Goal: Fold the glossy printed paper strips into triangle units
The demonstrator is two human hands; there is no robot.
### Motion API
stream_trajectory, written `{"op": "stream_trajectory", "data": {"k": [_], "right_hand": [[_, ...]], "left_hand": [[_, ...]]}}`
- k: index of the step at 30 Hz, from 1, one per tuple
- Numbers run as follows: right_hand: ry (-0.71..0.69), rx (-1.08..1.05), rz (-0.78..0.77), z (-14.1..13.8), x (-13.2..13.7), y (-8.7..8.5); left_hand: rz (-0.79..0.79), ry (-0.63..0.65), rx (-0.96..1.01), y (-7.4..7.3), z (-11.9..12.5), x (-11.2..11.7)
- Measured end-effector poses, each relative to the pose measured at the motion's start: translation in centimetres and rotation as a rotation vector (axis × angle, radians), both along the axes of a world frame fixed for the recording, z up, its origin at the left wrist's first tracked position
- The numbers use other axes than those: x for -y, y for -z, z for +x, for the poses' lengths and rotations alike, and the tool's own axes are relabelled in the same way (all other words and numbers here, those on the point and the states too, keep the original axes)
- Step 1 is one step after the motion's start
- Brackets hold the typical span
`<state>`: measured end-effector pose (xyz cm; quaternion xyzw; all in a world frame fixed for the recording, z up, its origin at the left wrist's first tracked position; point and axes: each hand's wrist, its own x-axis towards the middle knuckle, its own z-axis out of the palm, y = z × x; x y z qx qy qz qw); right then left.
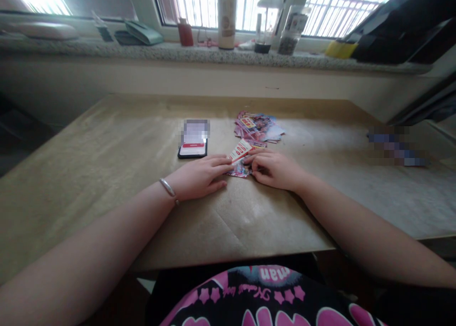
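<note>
The hands are sorting through a loose spread of cards mid-table. The left hand (pixel 199 176) lies flat and relaxed, its fingertips just beside a red-and-white card (pixel 240 151) tilted up between the hands. The right hand (pixel 272 169) curls against the card's lower end; whether it grips, I cannot tell. Raising that card would call for a firmer pinch. A small card pile (pixel 238 172) lies under the hands, a larger card pile (pixel 254 126) farther off. On the far windowsill (pixel 199 55), a clear jar (pixel 288 39) holds something dark.
</note>
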<state>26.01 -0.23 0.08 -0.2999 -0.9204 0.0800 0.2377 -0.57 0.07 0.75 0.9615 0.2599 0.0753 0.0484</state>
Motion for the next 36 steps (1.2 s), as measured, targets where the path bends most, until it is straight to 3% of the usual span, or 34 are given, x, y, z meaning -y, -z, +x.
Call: {"op": "stream_trajectory", "data": {"k": [6, 12, 21, 26, 36], "right_hand": [[0.075, -0.066, -0.202, -0.1, 0.6, -0.5], [0.201, -0.142, -0.309, 0.2, 0.5, -0.3], [0.337, -0.176, -0.374, 0.6, 0.0, -0.4], [0.464, -0.137, -0.386, 0.7, -0.3, -0.2], [0.52, -0.038, -0.392, 0.9, -0.6, 0.0]], "left_hand": [[-0.029, -0.04, -0.054, -0.2, 0.1, 0.3], [-0.016, -0.009, -0.014, -0.1, 0.2, 0.3], [-0.014, 0.014, -0.015, -0.1, 0.3, 0.2], [-0.071, -0.039, 0.008, -0.6, 0.3, 0.4], [-0.04, 0.01, 0.011, 0.1, 0.1, 0.1]]}}
